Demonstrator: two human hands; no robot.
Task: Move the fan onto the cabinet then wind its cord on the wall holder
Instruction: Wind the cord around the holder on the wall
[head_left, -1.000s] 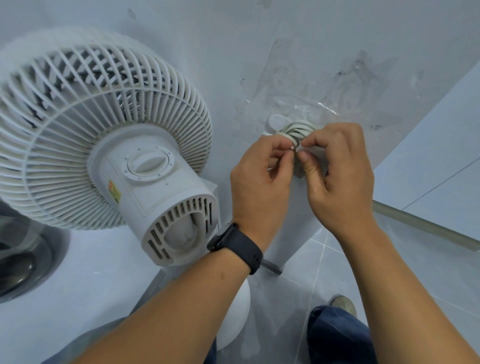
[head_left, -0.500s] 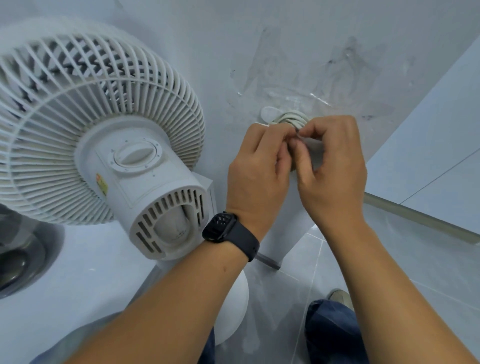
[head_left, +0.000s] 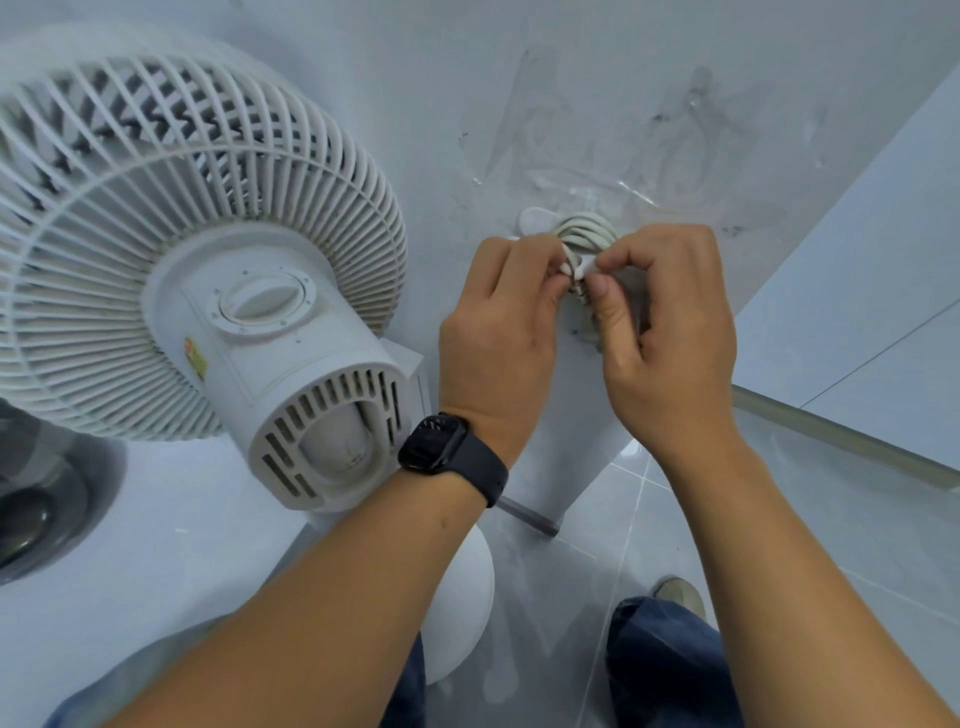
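A white fan (head_left: 208, 291) stands on the pale cabinet top (head_left: 171, 566) at the left, its rear grille and motor housing turned toward me. On the wall to its right, the fan's white cord (head_left: 586, 233) lies in several loops round a small white wall holder (head_left: 535, 219). My left hand (head_left: 501, 332), with a dark watch on its wrist, pinches the cord at the front of the coil. My right hand (head_left: 670, 332) pinches the same spot from the right, thumb against the loops. The lower part of the holder is hidden behind my fingers.
A dark round basin (head_left: 41, 509) sits at the left edge of the cabinet top. The wall above the holder carries smudges and clear tape remnants (head_left: 634, 192). Below are grey floor tiles (head_left: 831, 519), a metal threshold strip (head_left: 841, 436), my blue trousers and a shoe (head_left: 680, 592).
Both hands stay at the coil on the holder; the fingertips have shifted slightly on the loops, and my view has drifted a little.
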